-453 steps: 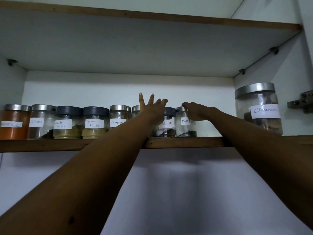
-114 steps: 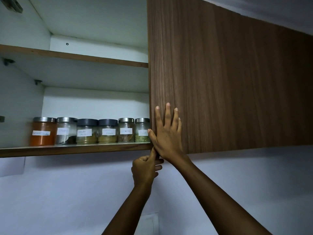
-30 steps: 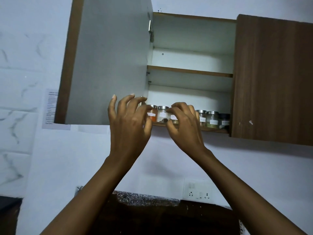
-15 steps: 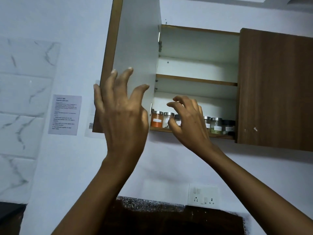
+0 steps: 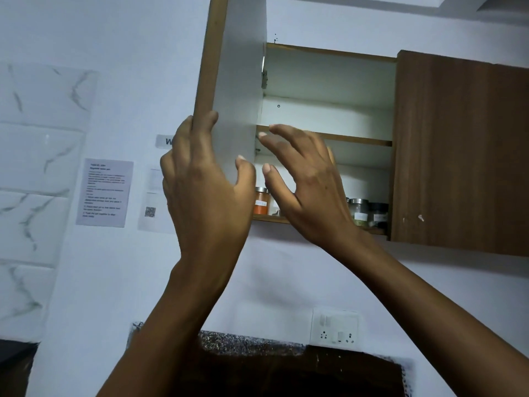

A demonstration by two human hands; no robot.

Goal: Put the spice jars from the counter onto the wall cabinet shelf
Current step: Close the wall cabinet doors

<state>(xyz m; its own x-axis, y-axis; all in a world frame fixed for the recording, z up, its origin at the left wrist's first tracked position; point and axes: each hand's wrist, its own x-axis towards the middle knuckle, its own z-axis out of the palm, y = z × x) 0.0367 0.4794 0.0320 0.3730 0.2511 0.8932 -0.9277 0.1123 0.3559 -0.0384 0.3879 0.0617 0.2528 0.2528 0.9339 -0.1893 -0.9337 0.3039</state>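
Several labelled spice jars stand in a row on the lower shelf of the wall cabinet: an orange-filled jar at the left, a silver-lidded jar and a dark-lidded jar at the right. The middle jars are hidden behind my right hand, which hovers open in front of the shelf, holding nothing. My left hand grips the wooden edge of the open left cabinet door, fingers wrapped around it.
The right cabinet door is closed. An upper shelf sits above the jars. Paper notices hang on the wall at the left. A switch and socket plate is below, above a dark speckled counter.
My left hand has risen and taken hold of the left door's edge. My right hand has lifted and spread in front of the jars. The door is seen more edge-on.
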